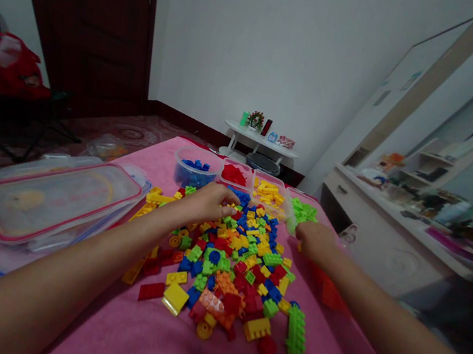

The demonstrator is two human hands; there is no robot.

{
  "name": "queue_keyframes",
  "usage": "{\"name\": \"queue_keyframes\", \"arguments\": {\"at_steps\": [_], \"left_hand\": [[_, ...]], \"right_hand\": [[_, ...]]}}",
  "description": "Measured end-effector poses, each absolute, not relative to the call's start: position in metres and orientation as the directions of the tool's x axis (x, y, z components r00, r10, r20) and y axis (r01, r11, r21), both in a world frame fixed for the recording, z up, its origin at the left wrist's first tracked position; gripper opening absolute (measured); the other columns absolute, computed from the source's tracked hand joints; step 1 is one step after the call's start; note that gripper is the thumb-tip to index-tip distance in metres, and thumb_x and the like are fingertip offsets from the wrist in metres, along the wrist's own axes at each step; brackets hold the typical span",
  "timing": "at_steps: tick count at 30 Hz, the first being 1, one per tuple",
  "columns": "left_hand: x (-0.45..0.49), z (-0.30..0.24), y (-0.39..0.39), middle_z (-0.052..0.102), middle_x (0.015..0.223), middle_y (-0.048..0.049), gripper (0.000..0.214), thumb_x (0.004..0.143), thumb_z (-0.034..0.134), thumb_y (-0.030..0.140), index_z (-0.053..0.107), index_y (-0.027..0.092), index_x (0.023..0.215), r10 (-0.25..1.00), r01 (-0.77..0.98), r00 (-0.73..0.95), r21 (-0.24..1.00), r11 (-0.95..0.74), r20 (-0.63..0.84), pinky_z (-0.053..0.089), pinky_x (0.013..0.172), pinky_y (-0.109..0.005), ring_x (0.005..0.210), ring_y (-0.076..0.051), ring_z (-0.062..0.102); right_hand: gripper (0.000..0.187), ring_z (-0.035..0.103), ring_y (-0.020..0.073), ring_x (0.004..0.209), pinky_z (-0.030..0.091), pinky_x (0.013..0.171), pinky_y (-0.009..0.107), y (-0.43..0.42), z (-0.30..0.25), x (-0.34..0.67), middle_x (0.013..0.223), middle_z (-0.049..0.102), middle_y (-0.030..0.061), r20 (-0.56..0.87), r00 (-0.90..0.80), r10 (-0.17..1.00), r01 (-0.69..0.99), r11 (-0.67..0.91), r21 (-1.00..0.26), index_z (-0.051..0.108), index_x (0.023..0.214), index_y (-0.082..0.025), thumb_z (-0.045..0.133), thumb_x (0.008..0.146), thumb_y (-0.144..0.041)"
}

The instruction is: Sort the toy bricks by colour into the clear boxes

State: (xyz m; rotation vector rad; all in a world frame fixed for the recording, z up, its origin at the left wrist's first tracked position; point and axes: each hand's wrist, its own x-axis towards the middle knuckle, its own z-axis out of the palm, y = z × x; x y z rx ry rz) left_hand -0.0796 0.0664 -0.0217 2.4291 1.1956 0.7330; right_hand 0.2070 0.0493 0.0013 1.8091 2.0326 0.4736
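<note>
A heap of mixed toy building bricks (233, 249), in red, blue, yellow, green and orange, spreads over a pink cloth (100, 324). My left hand (212, 202) reaches over the far left part of the heap. Its fingers are bent and apart, close to blue and green bricks, with nothing visible in them. My right hand (315, 241) is closed at the heap's right side, just in front of a clear box of green bricks (302, 211). A bit of yellow shows under its fingers; what they hold is mostly hidden.
Behind the heap stand a round tub of blue bricks (194, 174), a box of red bricks (237, 174) and a box of yellow bricks (268, 192). Clear lids (63, 198) lie stacked on the left. An orange-red object (333, 288) sits under my right forearm.
</note>
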Motion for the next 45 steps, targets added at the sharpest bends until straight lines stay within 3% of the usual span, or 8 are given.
{"name": "queue_keyframes", "arguments": {"at_steps": [8, 13, 17, 21, 27, 33, 42, 45], "left_hand": [[-0.079, -0.031, 0.069, 0.070, 0.100, -0.0076, 0.037, 0.077, 0.055, 0.029, 0.067, 0.014, 0.108, 0.820, 0.661, 0.526, 0.500, -0.560, 0.223, 0.047, 0.074, -0.024, 0.086, -0.019, 0.065], [-0.080, -0.034, 0.072, 0.071, 0.099, -0.0066, 0.036, 0.076, 0.055, 0.026, 0.067, 0.015, 0.107, 0.825, 0.656, 0.530, 0.524, -0.544, 0.194, 0.047, 0.071, -0.023, 0.085, -0.018, 0.065], [-0.088, -0.027, 0.074, 0.072, 0.091, -0.0055, 0.031, 0.074, 0.055, 0.024, 0.069, 0.014, 0.100, 0.848, 0.679, 0.499, 0.529, -0.509, 0.176, 0.046, 0.065, -0.021, 0.077, -0.016, 0.064], [-0.098, -0.022, 0.074, 0.071, 0.073, -0.0031, 0.022, 0.069, 0.056, 0.019, 0.073, 0.014, 0.082, 0.871, 0.747, 0.482, 0.477, -0.463, 0.093, 0.042, 0.057, -0.019, 0.064, -0.013, 0.061], [-0.099, -0.030, 0.070, 0.072, 0.077, -0.0022, 0.023, 0.066, 0.058, 0.018, 0.074, 0.019, 0.083, 0.866, 0.805, 0.499, 0.387, -0.450, -0.031, 0.042, 0.061, -0.019, 0.068, -0.014, 0.062], [-0.091, -0.034, 0.065, 0.072, 0.085, -0.0023, 0.027, 0.063, 0.063, 0.022, 0.073, 0.025, 0.087, 0.886, 0.855, 0.464, 0.263, -0.446, -0.005, 0.038, 0.056, -0.021, 0.074, -0.017, 0.063], [-0.087, -0.021, 0.053, 0.070, 0.073, -0.0021, 0.022, 0.055, 0.063, 0.019, 0.071, 0.021, 0.075, 0.829, 0.826, 0.552, 0.193, -0.529, -0.088, 0.039, 0.056, -0.022, 0.065, -0.016, 0.060], [-0.087, -0.023, 0.053, 0.069, 0.070, -0.0014, 0.021, 0.054, 0.063, 0.017, 0.069, 0.020, 0.073, 0.839, 0.830, 0.538, 0.228, -0.510, -0.082, 0.037, 0.053, -0.021, 0.062, -0.015, 0.058]], "right_hand": [[0.019, 0.064, 0.0274, 0.091, 0.046, 0.073, 0.033, 0.032, -0.026, 0.186, 0.093, 0.068, 0.0177, -0.138, -0.109, 0.984, 0.854, 0.164, 0.493, 0.069, 0.088, -0.011, 0.055, 0.076, -0.011], [0.025, 0.062, 0.0266, 0.095, 0.045, 0.073, 0.032, 0.045, -0.003, 0.178, 0.100, 0.067, 0.0168, -0.061, -0.095, 0.994, 0.868, 0.113, 0.483, 0.068, 0.096, -0.014, 0.048, 0.081, -0.014], [0.027, 0.061, 0.0283, 0.097, 0.045, 0.070, 0.033, 0.049, 0.024, 0.147, 0.106, 0.066, 0.0108, 0.047, -0.087, 0.995, 0.936, 0.066, 0.346, 0.068, 0.098, -0.023, 0.055, 0.075, -0.022], [0.021, 0.063, 0.0251, 0.087, 0.045, 0.067, 0.031, 0.036, 0.023, 0.099, 0.096, 0.069, 0.0102, 0.026, -0.203, 0.979, 0.967, 0.196, 0.164, 0.071, 0.087, -0.022, 0.054, 0.074, -0.025], [0.020, 0.064, 0.0285, 0.088, 0.047, 0.067, 0.033, 0.025, -0.007, 0.064, 0.092, 0.069, 0.0147, -0.061, -0.193, 0.979, 0.968, 0.200, 0.149, 0.070, 0.086, -0.017, 0.058, 0.073, -0.026], [0.018, 0.064, 0.0260, 0.088, 0.046, 0.067, 0.031, 0.027, -0.010, 0.067, 0.091, 0.069, 0.0126, -0.095, -0.173, 0.980, 0.973, 0.185, 0.136, 0.069, 0.081, -0.019, 0.065, 0.067, -0.031], [0.014, 0.060, 0.0178, 0.072, 0.034, 0.054, 0.023, 0.026, -0.026, 0.079, 0.079, 0.068, 0.0033, -0.029, -0.272, 0.962, 0.962, 0.272, 0.000, 0.065, 0.074, -0.023, 0.059, 0.062, -0.020], [0.011, 0.057, 0.0148, 0.065, 0.030, 0.051, 0.022, 0.029, -0.029, 0.084, 0.071, 0.065, 0.0014, 0.003, -0.268, 0.964, 0.957, 0.266, -0.118, 0.063, 0.068, -0.021, 0.058, 0.060, -0.017]]}}
